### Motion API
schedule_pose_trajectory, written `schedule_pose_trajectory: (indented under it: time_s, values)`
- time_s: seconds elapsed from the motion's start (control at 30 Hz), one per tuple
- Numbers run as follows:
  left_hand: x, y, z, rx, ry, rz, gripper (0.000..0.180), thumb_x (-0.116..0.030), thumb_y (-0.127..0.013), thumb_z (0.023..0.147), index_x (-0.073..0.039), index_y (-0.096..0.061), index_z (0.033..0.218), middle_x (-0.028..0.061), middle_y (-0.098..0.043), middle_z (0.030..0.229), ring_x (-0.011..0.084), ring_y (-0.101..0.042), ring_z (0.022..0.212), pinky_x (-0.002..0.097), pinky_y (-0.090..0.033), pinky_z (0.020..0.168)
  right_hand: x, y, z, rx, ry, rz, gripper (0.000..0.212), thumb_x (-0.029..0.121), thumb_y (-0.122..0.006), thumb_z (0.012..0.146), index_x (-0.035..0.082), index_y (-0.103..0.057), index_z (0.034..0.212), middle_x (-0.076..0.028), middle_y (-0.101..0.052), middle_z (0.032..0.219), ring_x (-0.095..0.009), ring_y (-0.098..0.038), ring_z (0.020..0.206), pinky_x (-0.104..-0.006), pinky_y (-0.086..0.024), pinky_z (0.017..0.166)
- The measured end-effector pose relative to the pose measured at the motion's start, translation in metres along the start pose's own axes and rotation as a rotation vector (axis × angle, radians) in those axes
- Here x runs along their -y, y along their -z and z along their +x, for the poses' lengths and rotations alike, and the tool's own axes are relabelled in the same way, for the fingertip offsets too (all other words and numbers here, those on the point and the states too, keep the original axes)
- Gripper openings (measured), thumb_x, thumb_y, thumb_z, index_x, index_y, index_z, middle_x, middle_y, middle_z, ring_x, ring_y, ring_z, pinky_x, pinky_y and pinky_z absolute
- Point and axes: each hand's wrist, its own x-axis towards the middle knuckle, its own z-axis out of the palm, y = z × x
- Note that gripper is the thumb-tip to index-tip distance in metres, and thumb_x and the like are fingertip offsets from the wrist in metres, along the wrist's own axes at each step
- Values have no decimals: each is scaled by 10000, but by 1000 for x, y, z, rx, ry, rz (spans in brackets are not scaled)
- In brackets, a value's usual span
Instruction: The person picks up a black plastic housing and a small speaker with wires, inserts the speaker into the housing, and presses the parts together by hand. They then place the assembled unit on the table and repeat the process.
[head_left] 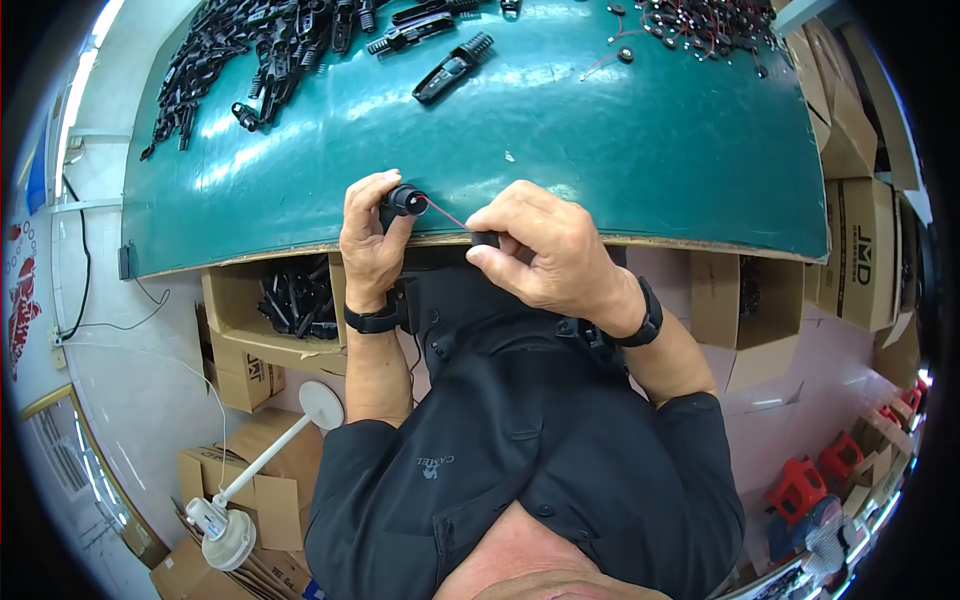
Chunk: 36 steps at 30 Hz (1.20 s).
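My left hand (pixel 368 250) is closed around a black plastic tubular housing (pixel 404 201), whose open round end faces right. A thin red wire (pixel 446 212) stretches from inside that opening to my right hand (pixel 560 250). Between its thumb and fingers, the right hand pinches a small black round part (pixel 486 239), partly hidden by the fingertips. Both hands are at the near edge of the green table (pixel 620 180), with the housing and the round part a short distance apart.
Black plastic housings (pixel 290 50) are heaped at the far left, with a single housing (pixel 453 68) nearer the middle. Small round wired parts (pixel 700 25) lie scattered far right. Below the table edge are cardboard boxes (pixel 225 310) (pixel 765 340). A white fan (pixel 230 535) stands lower left.
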Motion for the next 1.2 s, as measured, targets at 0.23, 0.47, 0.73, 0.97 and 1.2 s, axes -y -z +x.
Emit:
schedule_pose_trajectory:
  time_s: [0.23,0.47,0.73,0.97,1.2]
  values:
    - [5,3,-2,47,-33,1,488,75,-782,921,-38,-640,1373,124,-583,1387,255,-590,1335,381,-509,1123,-5,-8,1,21,25,-44,246,19,-852,840,5,-735,1056,-84,-667,917,-127,-639,591,-275,-517,533]
    - [4,4,-2,77,-55,48,496,99,-772,908,-39,-646,1368,124,-583,1384,267,-591,1338,389,-508,1123,-8,-13,0,22,8,-33,236,28,-852,845,2,-735,1049,-81,-658,908,-129,-644,592,-275,-520,527]
    - [-4,-2,1,24,-62,90,504,101,-804,814,-49,-712,1286,137,-667,1308,283,-641,1234,385,-523,1080,-11,-13,4,33,-76,3,207,59,-844,885,0,-737,1052,-65,-647,863,-99,-621,635,-262,-510,569]
    - [-20,-3,7,114,-104,220,491,79,-818,794,-53,-745,1262,141,-698,1241,301,-676,1164,382,-555,1004,-26,-13,4,30,-244,110,196,107,-812,966,-7,-729,1103,-21,-651,864,-61,-607,697,-248,-511,624]
    - [-29,-8,6,140,-81,242,544,63,-850,756,-69,-754,1274,126,-715,1207,295,-688,1121,381,-571,962,-41,-12,-5,13,-353,157,198,105,-759,1026,-4,-712,1185,7,-674,918,-50,-626,741,-230,-531,649]
